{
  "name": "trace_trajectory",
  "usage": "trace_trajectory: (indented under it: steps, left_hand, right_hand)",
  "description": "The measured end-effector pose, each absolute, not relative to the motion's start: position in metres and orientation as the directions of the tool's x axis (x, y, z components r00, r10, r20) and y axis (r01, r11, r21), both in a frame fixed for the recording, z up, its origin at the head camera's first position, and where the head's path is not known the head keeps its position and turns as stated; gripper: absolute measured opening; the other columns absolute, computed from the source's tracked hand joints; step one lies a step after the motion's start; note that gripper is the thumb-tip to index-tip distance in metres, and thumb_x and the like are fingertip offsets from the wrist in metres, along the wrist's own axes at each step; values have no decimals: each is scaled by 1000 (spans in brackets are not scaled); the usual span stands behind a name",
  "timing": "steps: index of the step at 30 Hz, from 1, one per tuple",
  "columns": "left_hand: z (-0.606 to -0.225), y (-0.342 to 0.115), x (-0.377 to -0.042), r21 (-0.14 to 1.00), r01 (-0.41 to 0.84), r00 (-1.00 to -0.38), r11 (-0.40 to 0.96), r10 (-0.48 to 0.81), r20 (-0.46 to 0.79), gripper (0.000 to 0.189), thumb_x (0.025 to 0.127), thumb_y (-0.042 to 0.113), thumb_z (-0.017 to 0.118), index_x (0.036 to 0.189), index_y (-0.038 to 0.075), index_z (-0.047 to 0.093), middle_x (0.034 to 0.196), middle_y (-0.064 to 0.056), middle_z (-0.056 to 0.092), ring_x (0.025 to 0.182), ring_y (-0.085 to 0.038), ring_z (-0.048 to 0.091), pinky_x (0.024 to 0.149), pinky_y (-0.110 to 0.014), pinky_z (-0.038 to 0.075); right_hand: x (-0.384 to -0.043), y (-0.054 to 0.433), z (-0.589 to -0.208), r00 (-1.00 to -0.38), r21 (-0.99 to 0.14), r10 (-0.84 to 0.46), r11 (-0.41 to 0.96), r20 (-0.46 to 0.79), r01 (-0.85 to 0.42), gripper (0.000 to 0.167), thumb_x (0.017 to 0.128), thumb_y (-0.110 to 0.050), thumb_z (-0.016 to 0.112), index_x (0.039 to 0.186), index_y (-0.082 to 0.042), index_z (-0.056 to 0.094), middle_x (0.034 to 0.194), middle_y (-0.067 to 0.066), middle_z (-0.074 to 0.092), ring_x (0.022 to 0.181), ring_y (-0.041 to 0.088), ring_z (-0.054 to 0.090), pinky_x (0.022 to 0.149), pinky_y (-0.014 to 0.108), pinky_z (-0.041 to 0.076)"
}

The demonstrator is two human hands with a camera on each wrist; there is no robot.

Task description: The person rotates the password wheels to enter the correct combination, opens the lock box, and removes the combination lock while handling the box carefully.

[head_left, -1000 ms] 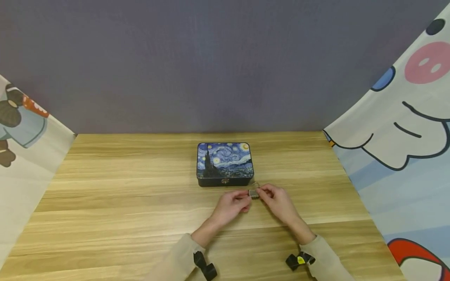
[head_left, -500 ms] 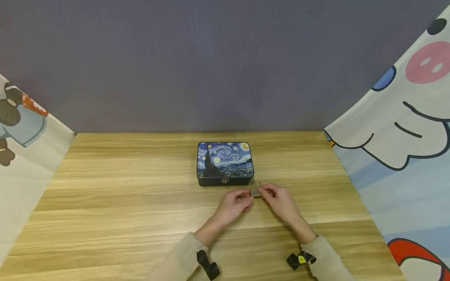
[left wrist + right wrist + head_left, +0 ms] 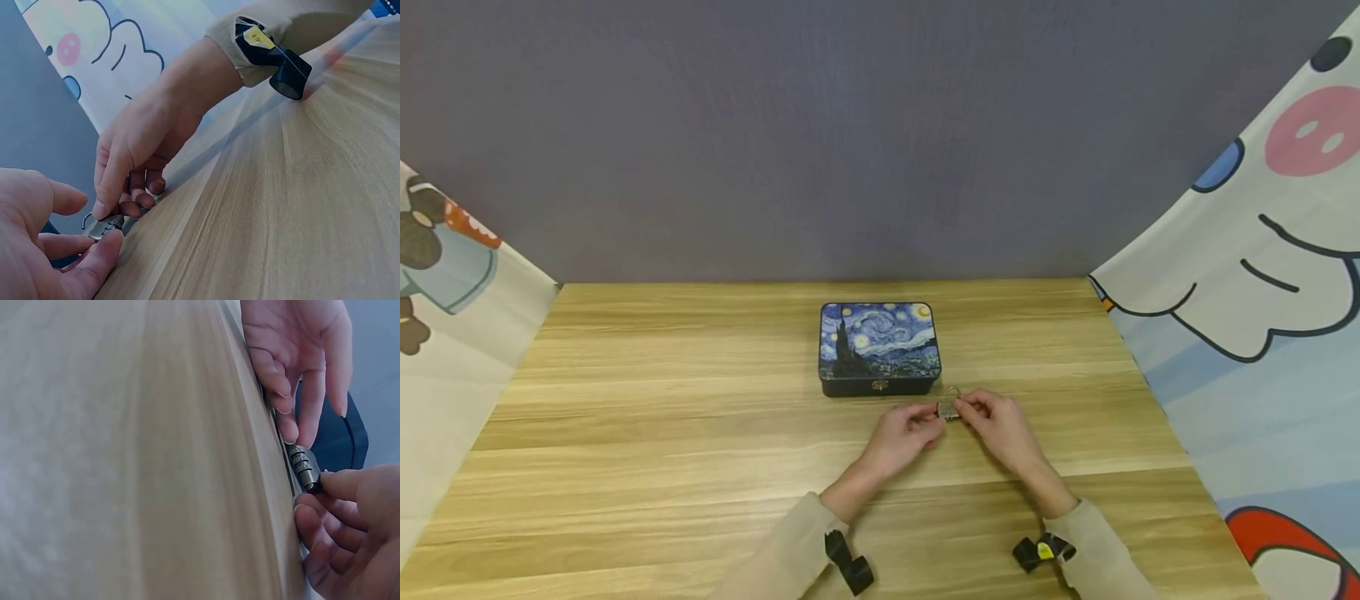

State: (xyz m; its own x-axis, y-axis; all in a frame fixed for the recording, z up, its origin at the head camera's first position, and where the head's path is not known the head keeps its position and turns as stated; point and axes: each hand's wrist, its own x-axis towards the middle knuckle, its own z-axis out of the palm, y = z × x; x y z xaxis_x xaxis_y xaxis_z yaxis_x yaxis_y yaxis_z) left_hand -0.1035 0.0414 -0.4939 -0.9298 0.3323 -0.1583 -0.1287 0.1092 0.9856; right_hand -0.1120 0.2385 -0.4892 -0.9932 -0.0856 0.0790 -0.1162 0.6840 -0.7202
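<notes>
A small metal combination padlock (image 3: 948,410) is held between both hands, just in front of the right front corner of a tin box (image 3: 880,342) with a starry night painting on its lid. Its thin curved shackle sticks up toward the box. My left hand (image 3: 897,440) grips the padlock's left end with its fingertips. From the other end, my right hand (image 3: 1006,433) pinches it between thumb and fingers. The right wrist view shows a row of number dials (image 3: 300,459) along the padlock's body, with the fingertips of both hands at its ends.
The tin box stands toward the back of the wooden table (image 3: 662,417), its lid down and a small clasp (image 3: 880,385) on its front. Behind is a grey wall (image 3: 820,142). Cartoon-printed cloths (image 3: 1262,317) hang at both sides.
Both hands have shifted slightly to the right with the padlock, the left a little more than the right. The tin box has stayed in place.
</notes>
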Motion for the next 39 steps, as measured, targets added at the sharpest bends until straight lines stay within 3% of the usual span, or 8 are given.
trace_trajectory:
  steps: [7,14,24,39]
  left_hand:
    - [-493,43,-104,984,-131,-930,123,330,-164,44,97,16,72,131,-11,63,107,-15,70,88,-28,75,72,-24,63]
    - [-492,44,-106,969,-105,-924,225,338,-178,49,96,24,72,134,-6,64,111,-11,69,88,-12,68,70,-18,58]
    - [-489,43,-107,963,-88,-922,253,347,-175,51,95,25,73,134,-7,63,111,-13,67,92,-19,69,69,-20,58]
    - [-488,43,-109,959,-112,-913,260,354,-203,53,95,25,74,134,-8,63,115,-14,66,89,-14,67,68,-18,56]
  right_hand:
    - [-113,238,-488,-995,-716,-84,691,61,-102,14,99,-17,71,94,-6,77,75,-1,70,60,6,50,53,19,42]
    - [-114,239,-488,-994,-720,-94,686,55,-105,14,99,-16,71,91,-6,77,74,0,70,57,6,48,51,19,39]
    - [-116,240,-489,-994,-705,-88,701,63,-106,15,99,-18,71,90,-7,77,75,0,70,58,7,48,51,20,38]
    - [-118,238,-489,-998,-683,-65,728,26,-65,17,99,-21,72,89,-8,75,74,0,69,60,9,49,51,21,38]
